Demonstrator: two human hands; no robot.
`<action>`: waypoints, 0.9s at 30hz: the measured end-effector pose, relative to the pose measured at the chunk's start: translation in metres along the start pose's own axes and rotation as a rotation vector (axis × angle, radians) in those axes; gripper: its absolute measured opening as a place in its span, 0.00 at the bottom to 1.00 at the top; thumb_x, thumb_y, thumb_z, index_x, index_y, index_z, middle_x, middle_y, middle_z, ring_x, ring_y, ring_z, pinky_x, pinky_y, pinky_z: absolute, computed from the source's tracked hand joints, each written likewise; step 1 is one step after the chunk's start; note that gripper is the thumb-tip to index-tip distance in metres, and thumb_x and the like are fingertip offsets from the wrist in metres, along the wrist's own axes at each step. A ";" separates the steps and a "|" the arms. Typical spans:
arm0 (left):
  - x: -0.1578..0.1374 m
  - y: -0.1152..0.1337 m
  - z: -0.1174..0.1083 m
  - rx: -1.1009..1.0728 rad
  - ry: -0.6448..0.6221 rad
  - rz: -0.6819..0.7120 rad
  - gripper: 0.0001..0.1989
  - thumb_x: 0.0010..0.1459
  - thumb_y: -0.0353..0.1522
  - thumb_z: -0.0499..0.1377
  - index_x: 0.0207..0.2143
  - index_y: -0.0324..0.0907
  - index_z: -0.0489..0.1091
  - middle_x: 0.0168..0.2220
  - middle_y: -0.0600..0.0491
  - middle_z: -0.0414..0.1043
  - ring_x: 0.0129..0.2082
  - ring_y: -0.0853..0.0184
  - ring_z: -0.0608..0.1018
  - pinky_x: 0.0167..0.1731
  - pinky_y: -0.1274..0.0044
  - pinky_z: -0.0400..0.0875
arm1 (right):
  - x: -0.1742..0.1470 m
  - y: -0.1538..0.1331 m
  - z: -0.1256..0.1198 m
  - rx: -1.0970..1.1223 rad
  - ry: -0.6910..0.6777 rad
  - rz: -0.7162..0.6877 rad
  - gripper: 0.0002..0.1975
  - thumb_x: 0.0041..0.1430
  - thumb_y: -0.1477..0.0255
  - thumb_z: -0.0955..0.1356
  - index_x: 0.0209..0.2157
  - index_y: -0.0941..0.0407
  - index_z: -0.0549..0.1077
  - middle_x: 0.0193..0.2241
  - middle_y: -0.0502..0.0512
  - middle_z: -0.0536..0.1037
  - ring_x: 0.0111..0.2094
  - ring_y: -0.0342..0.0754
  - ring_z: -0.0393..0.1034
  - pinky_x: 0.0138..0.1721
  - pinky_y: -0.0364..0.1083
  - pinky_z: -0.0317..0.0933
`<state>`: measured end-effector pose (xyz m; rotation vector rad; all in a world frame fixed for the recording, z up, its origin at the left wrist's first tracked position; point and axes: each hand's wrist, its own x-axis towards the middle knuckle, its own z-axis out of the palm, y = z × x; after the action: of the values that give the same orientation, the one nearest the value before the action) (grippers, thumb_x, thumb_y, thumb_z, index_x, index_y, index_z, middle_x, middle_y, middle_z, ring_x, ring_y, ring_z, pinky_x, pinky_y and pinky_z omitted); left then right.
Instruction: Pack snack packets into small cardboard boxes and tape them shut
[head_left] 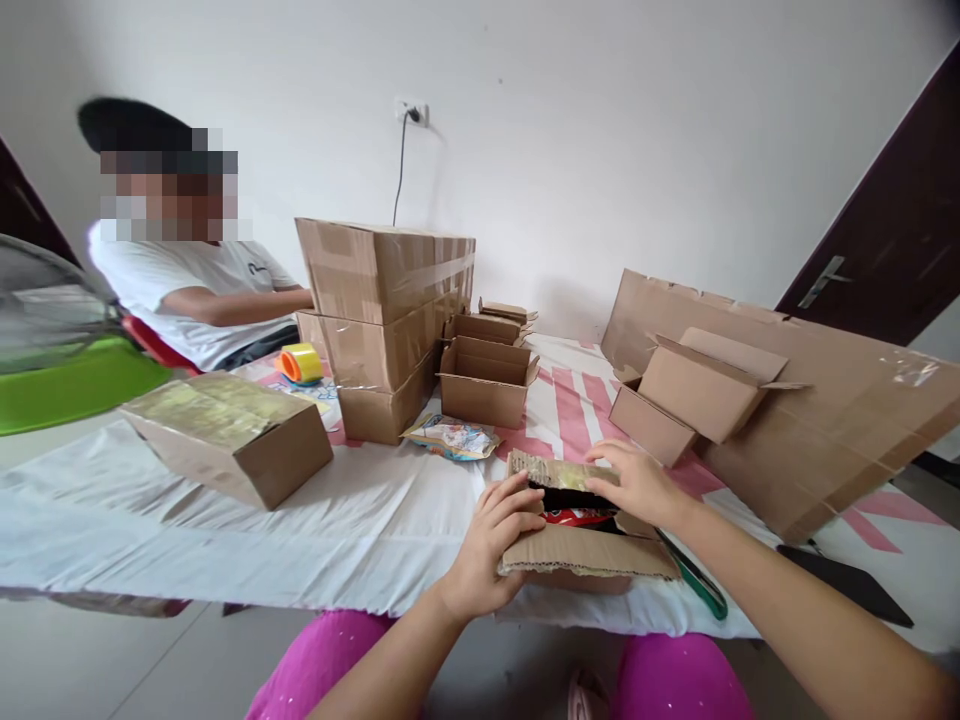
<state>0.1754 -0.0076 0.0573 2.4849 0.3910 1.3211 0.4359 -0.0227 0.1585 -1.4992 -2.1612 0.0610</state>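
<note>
A small cardboard box (592,552) stands at the table's front edge with its top flaps raised. Something red and shiny, perhaps a packet (577,517), shows through the gap between the flaps; the rest of the contents is hidden. My left hand (491,540) is wrapped round the left side of this box, its fingertips over the top edge. At the far right corner, my right hand (634,485) grips the far flap between thumb and fingers. A green-edged strip or tool (701,580) lies just right of the box, partly covered by my forearm.
Taped boxes (390,300) are stacked beyond, beside open boxes (484,385) and a printed packet (452,437). A closed box (232,435) and tape roll (300,363) lie left. Open boxes (701,385) lean by a large cardboard sheet (817,420). Another person (195,290) sits far left.
</note>
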 end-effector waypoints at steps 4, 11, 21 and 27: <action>0.001 0.001 -0.002 -0.028 -0.018 0.001 0.21 0.51 0.34 0.56 0.50 0.46 0.65 0.52 0.45 0.70 0.63 0.48 0.60 0.59 0.54 0.53 | 0.014 -0.015 0.020 -0.091 -0.116 -0.066 0.04 0.55 0.76 0.68 0.33 0.55 0.75 0.38 0.55 0.79 0.42 0.50 0.72 0.48 0.49 0.62; 0.004 0.005 -0.004 -0.011 -0.024 -0.016 0.21 0.50 0.31 0.57 0.49 0.46 0.66 0.47 0.46 0.73 0.63 0.48 0.61 0.58 0.54 0.54 | 0.024 -0.012 0.021 -0.226 -0.208 0.147 0.10 0.63 0.73 0.60 0.38 0.56 0.73 0.35 0.56 0.79 0.36 0.49 0.71 0.40 0.46 0.59; 0.005 0.006 -0.006 -0.031 -0.037 -0.007 0.20 0.49 0.32 0.56 0.48 0.46 0.66 0.44 0.47 0.74 0.59 0.48 0.65 0.55 0.56 0.57 | 0.069 0.022 0.033 -0.099 -0.437 0.481 0.05 0.60 0.73 0.67 0.30 0.58 0.74 0.22 0.48 0.75 0.19 0.39 0.67 0.25 0.40 0.59; 0.004 0.004 -0.005 -0.046 -0.027 -0.001 0.19 0.51 0.33 0.56 0.47 0.46 0.66 0.43 0.47 0.74 0.59 0.48 0.66 0.55 0.56 0.58 | 0.068 0.032 0.045 -0.159 -0.464 0.572 0.13 0.64 0.63 0.66 0.39 0.59 0.73 0.35 0.51 0.76 0.32 0.42 0.71 0.34 0.45 0.69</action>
<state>0.1737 -0.0095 0.0645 2.4616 0.3519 1.2796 0.4265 0.0615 0.1349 -2.3458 -2.0156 0.4835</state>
